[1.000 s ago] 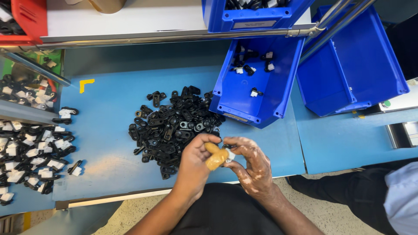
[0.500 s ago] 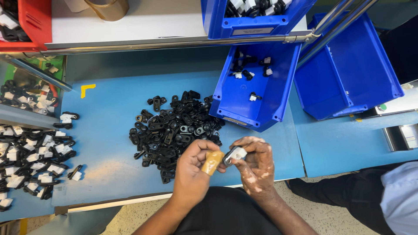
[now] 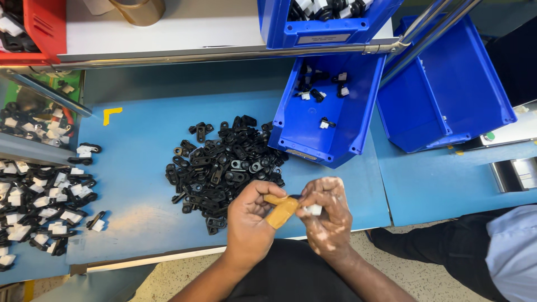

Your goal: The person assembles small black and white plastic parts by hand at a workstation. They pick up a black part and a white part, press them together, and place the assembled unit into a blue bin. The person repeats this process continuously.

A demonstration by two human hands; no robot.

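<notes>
My left hand (image 3: pixel 249 221) and my right hand (image 3: pixel 327 215) meet just in front of the table's near edge. Between them they pinch a small black clip with a white block on it (image 3: pixel 310 209). A tan bandage wraps my left thumb (image 3: pixel 281 211). A heap of loose black plastic clips (image 3: pixel 221 168) lies on the blue table just beyond my hands. Right of the heap stands an open blue bin (image 3: pixel 327 120) holding a few black-and-white parts.
Many black-and-white assembled clips (image 3: pixel 45 207) are spread at the table's left. A second blue bin (image 3: pixel 447 100) sits to the right, another blue bin (image 3: pixel 327 22) on the shelf above, a red bin (image 3: pixel 33 25) at top left. Another person's sleeve (image 3: pixel 512 257) is at lower right.
My hands have closed in on the small part between them. The white piece that showed at my right fingertips half a second ago now sits pressed between both hands.
</notes>
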